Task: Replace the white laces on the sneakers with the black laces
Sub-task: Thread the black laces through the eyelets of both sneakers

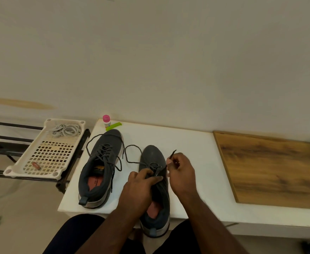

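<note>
Two dark grey sneakers stand on a white table (187,143). The left sneaker (102,162) carries a black lace through its eyelets, with loose ends trailing on both sides. The right sneaker (153,156) has a black lace (130,156) through its lower eyelets, one end looping out to the left. My left hand (141,186) presses on the right sneaker's tongue and upper. My right hand (180,171) pinches the lace's other end beside the shoe's right edge, tip pointing up. The white laces (66,130) lie bundled in a white perforated tray (45,173).
The tray rests on a black metal rack (3,138) left of the table. A small pink-capped bottle (106,121) and a green clip (113,126) sit at the table's back edge. A wooden board (271,167) covers the table's right part. The wall is close behind.
</note>
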